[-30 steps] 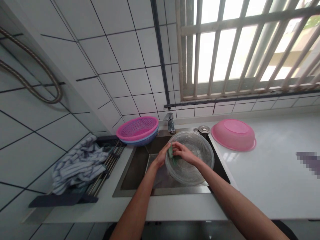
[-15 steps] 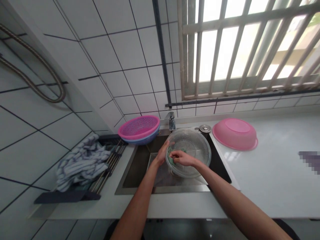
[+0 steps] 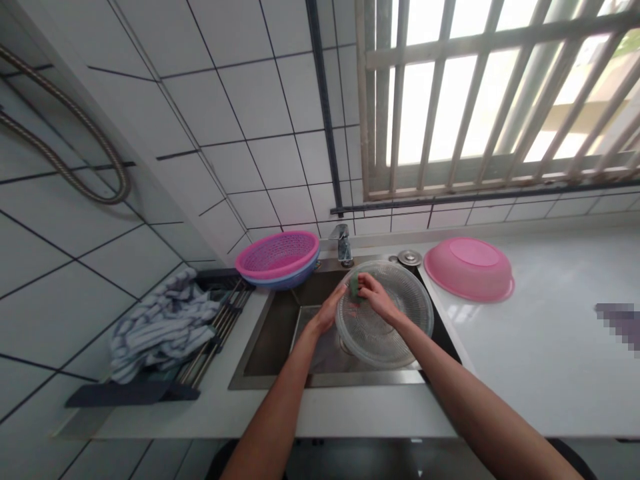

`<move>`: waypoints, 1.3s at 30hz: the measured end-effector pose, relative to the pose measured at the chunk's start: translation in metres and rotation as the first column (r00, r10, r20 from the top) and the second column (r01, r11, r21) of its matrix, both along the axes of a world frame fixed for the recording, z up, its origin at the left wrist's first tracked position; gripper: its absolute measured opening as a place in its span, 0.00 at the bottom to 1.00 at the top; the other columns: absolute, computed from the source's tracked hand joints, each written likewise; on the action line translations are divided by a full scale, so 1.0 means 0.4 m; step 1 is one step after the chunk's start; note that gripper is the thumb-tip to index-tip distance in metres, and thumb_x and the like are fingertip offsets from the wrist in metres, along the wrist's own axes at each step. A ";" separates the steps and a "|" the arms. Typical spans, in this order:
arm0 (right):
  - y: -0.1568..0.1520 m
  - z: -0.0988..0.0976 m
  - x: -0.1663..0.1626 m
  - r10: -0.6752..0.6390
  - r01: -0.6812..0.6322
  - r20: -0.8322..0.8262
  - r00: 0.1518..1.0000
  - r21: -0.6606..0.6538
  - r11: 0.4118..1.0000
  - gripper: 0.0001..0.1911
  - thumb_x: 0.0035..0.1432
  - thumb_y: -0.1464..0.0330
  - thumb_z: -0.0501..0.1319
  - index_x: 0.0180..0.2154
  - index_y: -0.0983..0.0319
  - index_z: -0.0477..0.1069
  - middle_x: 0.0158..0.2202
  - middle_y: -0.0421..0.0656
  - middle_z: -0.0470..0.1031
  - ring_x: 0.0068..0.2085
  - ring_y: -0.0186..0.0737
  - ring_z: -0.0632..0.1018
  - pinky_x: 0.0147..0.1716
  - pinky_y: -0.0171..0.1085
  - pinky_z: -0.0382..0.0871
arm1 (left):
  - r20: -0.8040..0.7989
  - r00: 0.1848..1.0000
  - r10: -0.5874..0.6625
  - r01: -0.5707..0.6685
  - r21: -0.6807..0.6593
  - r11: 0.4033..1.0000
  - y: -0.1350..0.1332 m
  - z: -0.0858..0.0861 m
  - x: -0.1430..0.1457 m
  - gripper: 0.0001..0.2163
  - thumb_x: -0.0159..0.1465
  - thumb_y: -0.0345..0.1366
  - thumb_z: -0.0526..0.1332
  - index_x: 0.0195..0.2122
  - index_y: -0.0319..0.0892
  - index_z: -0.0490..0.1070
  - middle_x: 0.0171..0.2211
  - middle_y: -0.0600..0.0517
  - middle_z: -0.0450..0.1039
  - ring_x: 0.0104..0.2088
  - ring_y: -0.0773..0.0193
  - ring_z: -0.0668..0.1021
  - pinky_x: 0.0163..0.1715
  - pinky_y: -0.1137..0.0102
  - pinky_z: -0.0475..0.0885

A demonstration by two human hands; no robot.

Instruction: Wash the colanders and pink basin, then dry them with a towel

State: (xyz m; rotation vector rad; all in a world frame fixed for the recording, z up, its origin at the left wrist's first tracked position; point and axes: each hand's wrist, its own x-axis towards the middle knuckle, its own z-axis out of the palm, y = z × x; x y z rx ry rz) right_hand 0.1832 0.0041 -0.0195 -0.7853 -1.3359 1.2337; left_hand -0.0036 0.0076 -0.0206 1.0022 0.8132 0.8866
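Left hand [image 3: 330, 312] grips a clear colander [image 3: 367, 343]; right hand [image 3: 377, 298] pinches a green scrubber [image 3: 354, 287]; lopsided pressure could tip the colander.

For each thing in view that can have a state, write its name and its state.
Left hand: holding clear basket by its rim
Right hand: pinching pad
Clear basket: mouth up, over sink
Pad: pinched
Tap: no stream visible
Pink basket: nested in blue basket
Basin: upside down on counter
Towel: crumpled
Window: barred; open or shut unclear
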 end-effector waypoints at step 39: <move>0.032 0.003 0.038 -0.283 0.248 -0.156 0.946 -0.214 0.945 0.21 0.46 0.65 0.59 0.45 0.58 0.69 0.41 0.43 0.76 0.40 0.43 0.74 0.40 0.38 0.69 | 0.046 0.976 -0.215 0.215 0.000 0.977 -0.037 0.049 -0.002 0.34 0.63 0.36 0.69 0.70 0.60 0.61 0.67 0.44 0.65 0.44 0.56 0.82 0.43 0.61 0.78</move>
